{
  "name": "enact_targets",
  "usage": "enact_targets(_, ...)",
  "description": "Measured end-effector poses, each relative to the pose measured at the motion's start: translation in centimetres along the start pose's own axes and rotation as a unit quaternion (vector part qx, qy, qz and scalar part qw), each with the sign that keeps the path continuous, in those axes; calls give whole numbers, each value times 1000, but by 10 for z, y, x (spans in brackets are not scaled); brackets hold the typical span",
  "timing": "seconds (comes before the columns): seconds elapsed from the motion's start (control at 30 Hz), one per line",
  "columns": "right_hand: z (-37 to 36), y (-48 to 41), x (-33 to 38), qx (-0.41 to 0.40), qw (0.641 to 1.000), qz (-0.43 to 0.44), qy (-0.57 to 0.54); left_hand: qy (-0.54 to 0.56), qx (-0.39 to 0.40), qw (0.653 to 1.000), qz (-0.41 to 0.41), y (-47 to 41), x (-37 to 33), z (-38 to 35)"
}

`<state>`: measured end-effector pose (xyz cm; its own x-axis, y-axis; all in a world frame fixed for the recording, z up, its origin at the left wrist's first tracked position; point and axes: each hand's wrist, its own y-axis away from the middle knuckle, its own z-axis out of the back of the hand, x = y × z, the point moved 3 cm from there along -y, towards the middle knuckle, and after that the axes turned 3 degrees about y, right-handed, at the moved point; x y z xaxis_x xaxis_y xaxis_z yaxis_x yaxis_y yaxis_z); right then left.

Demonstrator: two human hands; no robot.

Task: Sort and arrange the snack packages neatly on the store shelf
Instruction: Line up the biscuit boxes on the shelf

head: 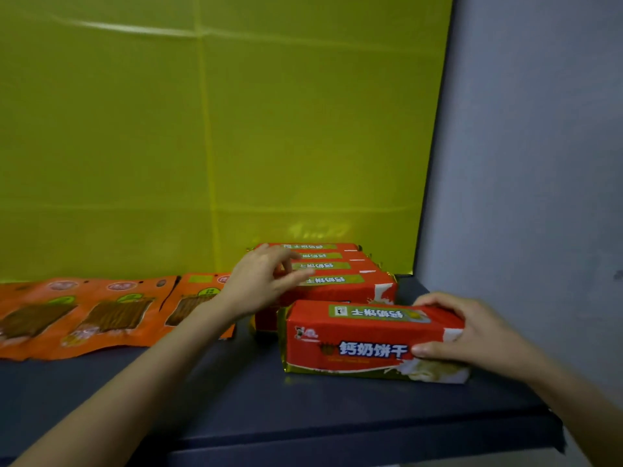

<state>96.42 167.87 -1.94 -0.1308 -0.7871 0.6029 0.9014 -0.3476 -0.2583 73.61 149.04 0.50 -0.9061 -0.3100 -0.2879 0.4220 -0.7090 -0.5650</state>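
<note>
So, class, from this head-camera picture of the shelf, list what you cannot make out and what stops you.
Head view, front red foil biscuit pack: right end covered by the right hand.
Head view, rear row of red biscuit packs: left ends under the left hand, lower faces behind the front pack.
Head view, orange flat snack pouches: row cut by the left edge, one partly behind the left forearm, print blurred.

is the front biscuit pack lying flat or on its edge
On its long edge: the biscuit pack shows its broad printed face forward, narrow green-labelled side up, right hand gripping its end.
</note>
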Motion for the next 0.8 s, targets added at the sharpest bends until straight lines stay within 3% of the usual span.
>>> enact_targets(0.2, -11, -36, 4, -40, 985, 97, 137, 150, -97, 975, 129, 20, 14, 21)
enact_targets(0.4, -25, -48, 2, -123, 970, 101, 186, 263, -98, 931, 235, 58, 18, 5)
enact_targets(0.47, -27, -45, 2, -150, 977, 68, 136, 313, -87, 905, 273, 67, 23, -3)
enact_targets(0.53, -29, -42, -5, -133, 991, -14, 7, 367, -73, 865, 334, 72, 27, -10)
enact_targets(0.67, -40, -38, -17, -9, 973, -89, -213, 534, -60, 747, 391, 66, 14, -25)
enact_targets(0.8, -54, -42, -18, 68, 958, -48, -276, 520, -62, 754, 396, 57, 4, -33)
